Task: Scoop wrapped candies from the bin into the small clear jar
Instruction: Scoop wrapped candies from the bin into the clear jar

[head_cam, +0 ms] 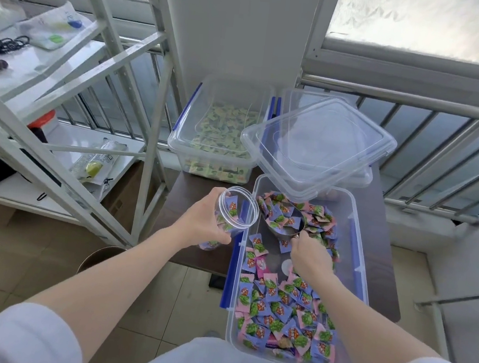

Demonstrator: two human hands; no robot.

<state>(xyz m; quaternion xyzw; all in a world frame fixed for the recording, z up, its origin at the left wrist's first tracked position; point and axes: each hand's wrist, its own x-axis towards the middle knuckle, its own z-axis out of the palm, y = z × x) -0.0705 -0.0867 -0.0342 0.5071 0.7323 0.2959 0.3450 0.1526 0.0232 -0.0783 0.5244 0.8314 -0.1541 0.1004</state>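
Observation:
My left hand (203, 220) grips the small clear jar (236, 210), tilted with its mouth toward the bin, a few wrapped candies inside it. My right hand (310, 255) holds the handle of a metal scoop (285, 223) inside the clear bin (358, 253). The scoop is loaded with candies and lies just right of the jar's mouth. Purple, pink and green wrapped candies (283, 319) fill the near and far ends of the bin, with bare floor showing in the middle.
A loose clear lid (318, 148) rests across the bin's far end. Behind the jar stands another clear bin (217, 131) of green candies. A white metal shelf frame (86, 112) rises at left. A railing (442, 149) runs at right.

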